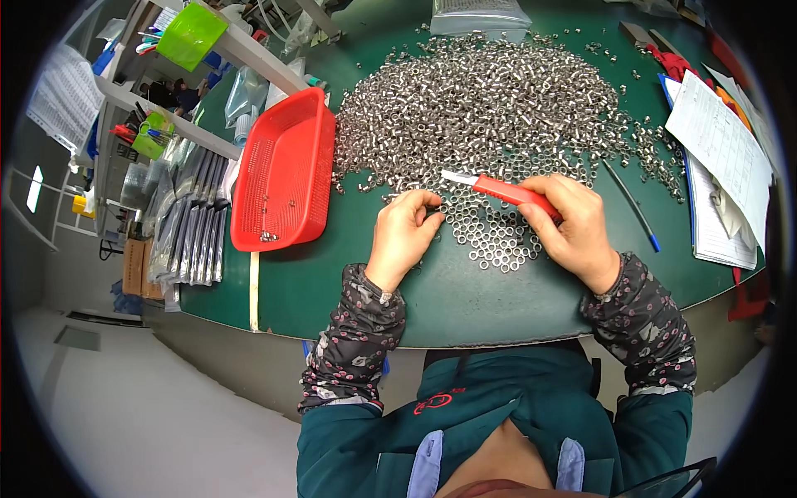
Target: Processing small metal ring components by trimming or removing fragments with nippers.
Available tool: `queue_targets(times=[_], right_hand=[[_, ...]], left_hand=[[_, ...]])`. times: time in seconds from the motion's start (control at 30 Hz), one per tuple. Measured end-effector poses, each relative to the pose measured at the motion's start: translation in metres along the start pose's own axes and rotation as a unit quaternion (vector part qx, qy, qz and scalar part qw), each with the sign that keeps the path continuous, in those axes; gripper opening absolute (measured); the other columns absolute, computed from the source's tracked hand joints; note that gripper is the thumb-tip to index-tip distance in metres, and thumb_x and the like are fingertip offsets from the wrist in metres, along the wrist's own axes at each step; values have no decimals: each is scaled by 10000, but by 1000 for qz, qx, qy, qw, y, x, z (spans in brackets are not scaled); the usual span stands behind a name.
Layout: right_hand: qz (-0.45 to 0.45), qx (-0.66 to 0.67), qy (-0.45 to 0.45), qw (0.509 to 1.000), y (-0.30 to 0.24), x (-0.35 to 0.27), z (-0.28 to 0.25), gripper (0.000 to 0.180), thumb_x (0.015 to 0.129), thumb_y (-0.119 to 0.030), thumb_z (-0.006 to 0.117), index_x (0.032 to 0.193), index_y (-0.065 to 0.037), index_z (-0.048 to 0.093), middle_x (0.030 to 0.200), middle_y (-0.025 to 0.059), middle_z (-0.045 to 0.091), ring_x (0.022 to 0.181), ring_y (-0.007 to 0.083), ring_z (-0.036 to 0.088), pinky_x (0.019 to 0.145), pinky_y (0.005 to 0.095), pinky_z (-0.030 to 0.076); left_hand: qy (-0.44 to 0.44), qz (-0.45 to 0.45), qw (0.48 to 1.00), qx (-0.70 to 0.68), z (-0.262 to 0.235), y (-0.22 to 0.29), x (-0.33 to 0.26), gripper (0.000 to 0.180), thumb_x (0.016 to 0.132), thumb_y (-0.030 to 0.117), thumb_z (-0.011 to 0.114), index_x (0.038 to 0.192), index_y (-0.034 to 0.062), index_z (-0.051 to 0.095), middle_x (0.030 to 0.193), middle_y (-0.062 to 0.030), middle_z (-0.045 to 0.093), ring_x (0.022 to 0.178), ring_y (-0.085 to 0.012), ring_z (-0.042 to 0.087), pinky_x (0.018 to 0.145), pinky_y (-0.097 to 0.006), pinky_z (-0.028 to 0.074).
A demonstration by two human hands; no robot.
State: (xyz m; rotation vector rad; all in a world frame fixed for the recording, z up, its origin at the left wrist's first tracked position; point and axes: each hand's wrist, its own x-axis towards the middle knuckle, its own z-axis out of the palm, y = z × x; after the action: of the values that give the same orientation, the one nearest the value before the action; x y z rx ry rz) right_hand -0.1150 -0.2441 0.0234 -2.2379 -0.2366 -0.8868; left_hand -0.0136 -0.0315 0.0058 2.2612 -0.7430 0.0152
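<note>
My right hand [569,217] is wrapped round the red handle of a small knife [508,192]. Its pale blade points left over a large pile of small shiny metal rings [481,108]. At the pile's near edge, more rings [496,238] lie flat in a single layer, just below the knife. My left hand [404,234] is at the left side of this layer, with fingers curled and thumb and forefinger drawn close together. Whatever lies between those fingertips is too small to make out.
Left of the pile, a red plastic basket [282,178] holds a few metal pieces. A blue-ended pen [635,207] lies right of my right hand. Papers on a clipboard [718,158] are at the far right. Bagged dark parts [195,224] are stacked at the left edge.
</note>
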Motion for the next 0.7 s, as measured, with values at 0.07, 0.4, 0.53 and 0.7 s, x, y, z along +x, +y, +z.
queue_targets(times=[0.07, 0.4, 0.53, 0.7], right_hand=[[-2, 8, -3, 1000, -1, 0, 1, 155, 764, -91, 665, 888, -11, 617, 693, 101, 582, 588, 248, 559, 543, 333, 435], [-5, -2, -8, 1000, 0, 1, 2, 163, 756, -114, 678, 886, -29, 625, 695, 94, 591, 596, 253, 576, 546, 341, 450], [-12, -1, -3, 1000, -1, 0, 3, 158, 755, -115, 679, 881, -34, 626, 693, 91, 591, 595, 252, 576, 542, 342, 448], [0, 1, -19, 1000, -2, -2, 4, 153, 761, -127, 676, 877, -41, 627, 680, 88, 584, 589, 252, 572, 534, 348, 445]], left_hand=[[-2, 11, 1000, 6, 0, 0, 0, 193, 707, 40, 688, 891, 31, 631, 689, -55, 522, 558, -145, 476, 532, -286, 414], [-22, 1, 997, -71, -1, -11, 3, 122, 779, 65, 660, 883, 41, 600, 681, -14, 511, 533, -92, 451, 469, -260, 379], [-133, -146, 741, -641, -16, -19, 4, 47, 913, 88, 503, 950, 62, 518, 814, -38, 541, 495, -31, 332, 377, -147, 241], [-140, -154, 669, -713, -16, -22, 5, 76, 921, 77, 478, 964, 48, 534, 922, -100, 574, 499, -38, 360, 367, -148, 262]])
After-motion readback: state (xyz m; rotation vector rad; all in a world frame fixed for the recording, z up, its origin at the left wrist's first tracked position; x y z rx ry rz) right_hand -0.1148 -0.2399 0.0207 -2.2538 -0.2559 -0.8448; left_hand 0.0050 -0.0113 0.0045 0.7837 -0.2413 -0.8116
